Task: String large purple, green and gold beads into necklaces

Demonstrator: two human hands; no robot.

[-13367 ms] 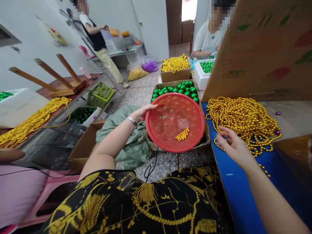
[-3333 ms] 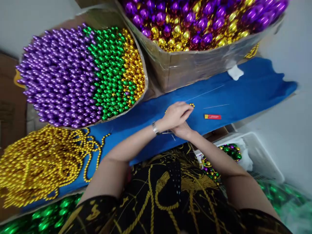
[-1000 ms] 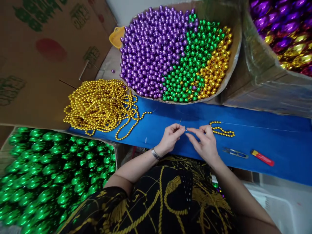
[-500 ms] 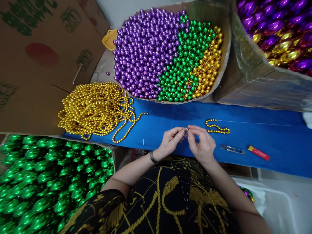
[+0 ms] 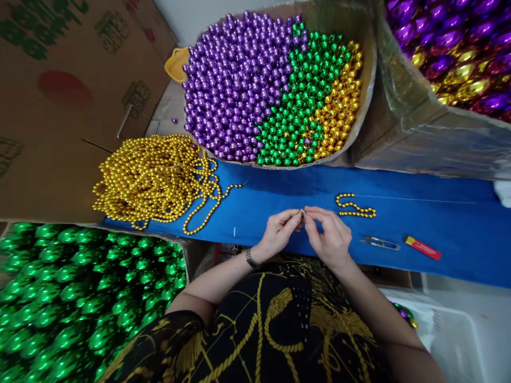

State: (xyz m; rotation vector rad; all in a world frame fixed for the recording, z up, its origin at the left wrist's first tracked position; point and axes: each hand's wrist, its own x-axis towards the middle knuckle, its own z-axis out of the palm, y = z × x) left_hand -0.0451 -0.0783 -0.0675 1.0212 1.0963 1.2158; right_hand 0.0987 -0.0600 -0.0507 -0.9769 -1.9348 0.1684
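Above the blue cloth, my left hand (image 5: 280, 230) and my right hand (image 5: 329, 234) meet fingertip to fingertip, both pinched. Between them shows a thin, pale, tiny piece that is too small to name. To the right lies a short gold bead strand (image 5: 361, 210), with a white thread (image 5: 415, 199) running rightward from one end. Thread snips (image 5: 381, 243) and a red and yellow box cutter (image 5: 423, 248) rest nearer the front edge. A heap of gold bead chain (image 5: 147, 178) sits to my left, one loose end pointing towards my hands.
A box of purple, green and gold beads (image 5: 275, 90) stands behind the blue cloth (image 5: 471, 229). Another carton (image 5: 431, 135) of shiny beads is at right. Large green beads (image 5: 80, 298) fill a box at lower left. A tall carton (image 5: 59, 133) borders the left.
My fingertips stay together with only a slight shift of the right fingers. The whole view has moved a little; the things on the cloth lie as before.
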